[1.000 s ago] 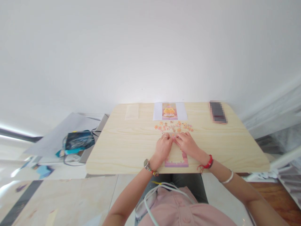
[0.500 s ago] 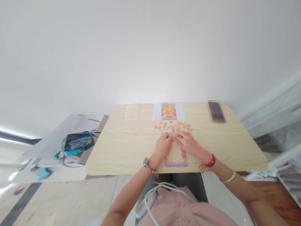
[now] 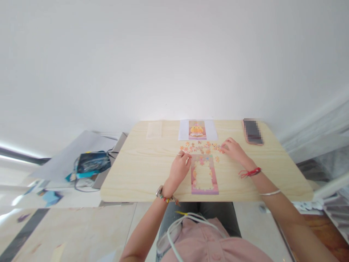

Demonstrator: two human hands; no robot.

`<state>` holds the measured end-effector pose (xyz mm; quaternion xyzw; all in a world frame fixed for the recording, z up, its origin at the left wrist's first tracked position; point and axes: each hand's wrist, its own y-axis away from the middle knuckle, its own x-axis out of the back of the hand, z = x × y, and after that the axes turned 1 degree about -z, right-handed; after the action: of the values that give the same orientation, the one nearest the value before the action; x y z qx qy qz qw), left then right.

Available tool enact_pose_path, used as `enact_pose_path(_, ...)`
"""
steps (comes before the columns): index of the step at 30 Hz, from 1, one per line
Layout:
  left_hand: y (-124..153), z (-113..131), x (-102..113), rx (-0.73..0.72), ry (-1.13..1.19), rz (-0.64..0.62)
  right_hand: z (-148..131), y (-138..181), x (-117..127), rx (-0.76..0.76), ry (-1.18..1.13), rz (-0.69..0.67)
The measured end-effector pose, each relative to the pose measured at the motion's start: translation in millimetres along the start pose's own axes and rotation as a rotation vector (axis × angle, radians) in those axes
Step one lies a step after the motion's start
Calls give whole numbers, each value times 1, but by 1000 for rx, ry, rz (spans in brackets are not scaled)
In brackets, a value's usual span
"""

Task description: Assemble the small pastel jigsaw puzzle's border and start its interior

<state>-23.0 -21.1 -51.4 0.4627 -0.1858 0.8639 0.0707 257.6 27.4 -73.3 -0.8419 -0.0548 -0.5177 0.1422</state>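
Observation:
A jigsaw puzzle border (image 3: 193, 191) in pink and purple lies near the table's front edge, its middle showing bare wood. Beyond its top edge, loose puzzle pieces (image 3: 201, 147) are spread in a band. My left hand (image 3: 180, 168) rests by the border's upper left corner, fingers loosely bent and apart, with nothing visible in them. At the right end of the loose pieces, my right hand (image 3: 233, 150) has its fingertips pinched together on a small puzzle piece (image 3: 223, 150), partly hidden by the fingers. A single piece (image 3: 217, 159) lies just right of the border.
Behind the pieces lies a sheet with a picture of the yellow figure (image 3: 197, 130). A phone (image 3: 253, 131) is at the back right, and a pale translucent packet (image 3: 154, 130) at the back left. A dark bag (image 3: 93, 162) sits left of the table, against a white wall.
Both hands have come away from the border's top edge, uncovering it. My right hand moved right and outward to the loose pieces; my left moved slightly left. A single piece now shows beside the border.

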Motion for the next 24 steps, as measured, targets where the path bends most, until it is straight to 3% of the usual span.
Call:
enact_pose_path(5, 7, -10, 1, 58, 28, -31, 2, -1, -1, 33, 60, -28)
enact_pose_path(9, 9, -9, 0, 49, 56, -27, -5, 1, 5, 56, 120, 28)
enact_pose_path(13, 9, -5, -4, 18, 83, -20, -36, 9, 9, 186, 113, 63)
enact_pose_path(18, 9, 1, -7, -39, 87, -45, -86, 18, -2, 367, 155, -2)
enact_pose_path(24, 11, 1, -10, -57, 25, -84, -102, 18, -24, 413, 229, -49)
